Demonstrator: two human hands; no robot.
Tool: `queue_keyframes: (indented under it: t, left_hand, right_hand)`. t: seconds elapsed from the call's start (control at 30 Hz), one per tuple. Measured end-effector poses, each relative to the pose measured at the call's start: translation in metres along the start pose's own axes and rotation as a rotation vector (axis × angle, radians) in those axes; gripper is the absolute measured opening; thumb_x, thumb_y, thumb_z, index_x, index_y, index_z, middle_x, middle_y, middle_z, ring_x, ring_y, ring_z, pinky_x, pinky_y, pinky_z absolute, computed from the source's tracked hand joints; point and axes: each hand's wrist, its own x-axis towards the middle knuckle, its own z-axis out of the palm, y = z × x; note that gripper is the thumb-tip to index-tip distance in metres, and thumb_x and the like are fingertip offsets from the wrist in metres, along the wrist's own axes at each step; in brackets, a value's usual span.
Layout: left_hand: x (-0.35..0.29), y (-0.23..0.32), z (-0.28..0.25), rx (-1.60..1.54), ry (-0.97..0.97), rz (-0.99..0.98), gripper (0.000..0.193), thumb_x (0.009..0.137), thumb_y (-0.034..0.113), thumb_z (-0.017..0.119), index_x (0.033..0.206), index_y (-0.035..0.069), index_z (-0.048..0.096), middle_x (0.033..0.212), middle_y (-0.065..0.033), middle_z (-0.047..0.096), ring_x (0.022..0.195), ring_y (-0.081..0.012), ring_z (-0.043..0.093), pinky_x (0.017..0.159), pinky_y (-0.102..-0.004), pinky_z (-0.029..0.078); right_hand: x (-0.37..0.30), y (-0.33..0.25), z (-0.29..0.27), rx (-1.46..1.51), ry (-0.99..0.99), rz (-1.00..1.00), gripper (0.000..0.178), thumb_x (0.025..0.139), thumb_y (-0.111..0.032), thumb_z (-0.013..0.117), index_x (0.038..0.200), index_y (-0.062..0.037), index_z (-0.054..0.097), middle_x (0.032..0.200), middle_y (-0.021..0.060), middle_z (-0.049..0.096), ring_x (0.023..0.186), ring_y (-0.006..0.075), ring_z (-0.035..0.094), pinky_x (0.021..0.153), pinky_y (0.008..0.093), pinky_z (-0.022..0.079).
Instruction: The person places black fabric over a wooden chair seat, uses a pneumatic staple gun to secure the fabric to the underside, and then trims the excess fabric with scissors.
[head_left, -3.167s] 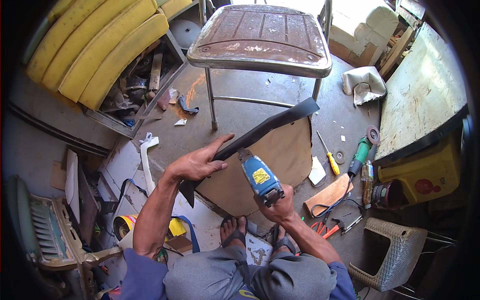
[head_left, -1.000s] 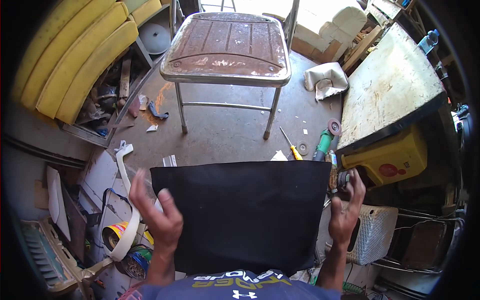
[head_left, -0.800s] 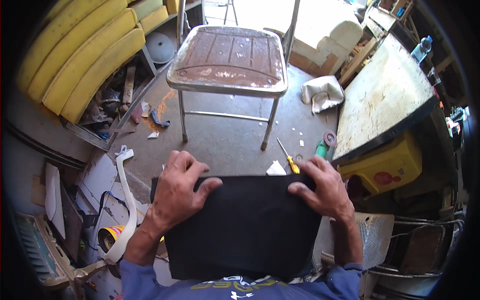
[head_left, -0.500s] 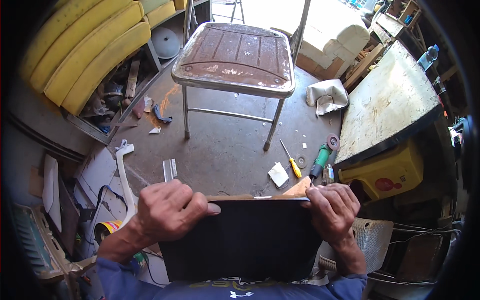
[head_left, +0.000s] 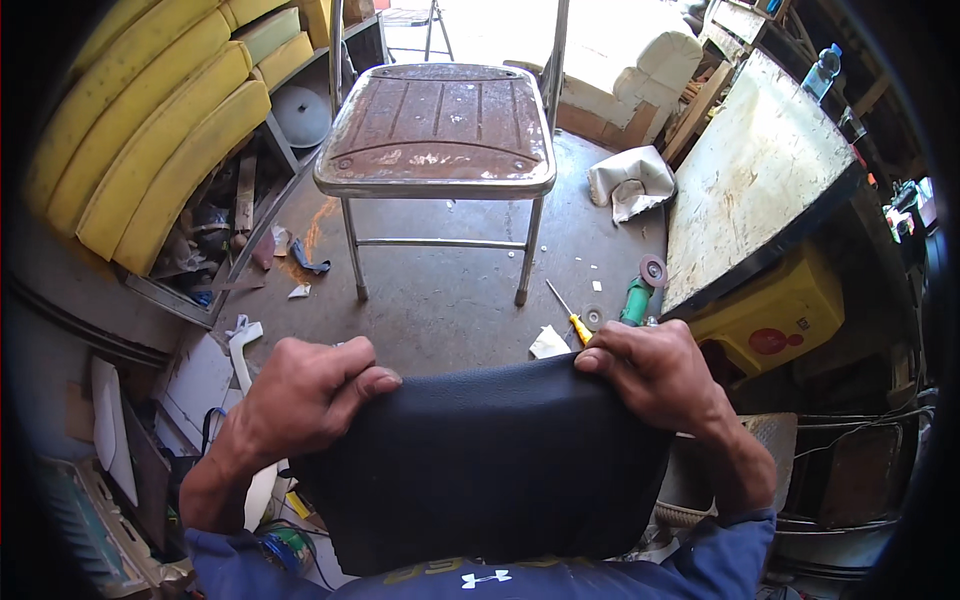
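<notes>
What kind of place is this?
It looks like a workshop, maybe for furniture: I see a rusty-brown metal chair, a green angle grinder and a yellow-handled metal screwdriver.

Bends both arms, with the left forearm [head_left: 225, 468] and right forearm [head_left: 742, 455] angled up and inward. Curls the left hand [head_left: 305, 395] into a grip, with thumb laid inward. Pinches with the right hand [head_left: 655, 372] between thumb and folded fingers, slightly higher, well apart from the left.
</notes>
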Motion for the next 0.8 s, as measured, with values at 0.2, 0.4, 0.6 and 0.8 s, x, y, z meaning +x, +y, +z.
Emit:
queue_keyframes:
  t: [0.2,0.4,0.6,0.8]
  left_hand:
    - [0.02,-0.035,0.02,-0.62,-0.532,-0.342,0.043,0.109,0.042,0.061,0.1,0.002,0.073,0.08,-0.0012,0.072,0.066,-0.0097,0.062,0.061,-0.0315,0.049]
    - [0.02,-0.038,0.014,-0.845,-0.674,-0.63,0.045,0.11,0.043,0.059,0.1,0.002,0.074,0.086,0.0048,0.07,0.077,-0.0026,0.062,0.07,-0.0238,0.052]
    - [0.023,-0.043,0.028,-0.934,-0.662,-0.645,0.043,0.109,0.043,0.06,0.103,0.002,0.074,0.087,0.0019,0.072,0.074,-0.0041,0.065,0.066,-0.0248,0.054]
    - [0.02,-0.05,0.025,-0.864,-0.571,-0.718,0.043,0.108,0.044,0.062,0.102,0.003,0.075,0.084,0.0016,0.072,0.071,-0.0053,0.064,0.064,-0.0257,0.053]
  right_hand:
    - [0.021,0.023,-0.003,0.254,-0.525,0.447,0.047,0.105,-0.047,0.063,0.098,-0.0028,0.077,0.076,0.0172,0.07,0.07,0.0263,0.07,0.071,0.0428,0.053]
    - [-0.019,-0.024,0.038,-0.576,0.555,-0.326,0.02,0.089,-0.026,0.079,0.104,-0.0125,0.075,0.105,0.0049,0.074,0.099,0.0247,0.071,0.088,0.0423,0.054]
    - [-0.102,-0.063,0.176,-0.282,-0.229,-0.838,0.069,0.104,-0.037,0.044,0.162,-0.0008,0.033,0.17,0.0151,0.034,0.162,0.0314,0.021,0.133,0.061,0.007]
    - [-0.042,-0.029,0.071,-0.454,0.137,-0.231,0.076,0.099,-0.069,0.051,0.162,-0.0273,0.043,0.162,0.0113,0.047,0.152,0.032,0.04,0.128,0.06,0.016]
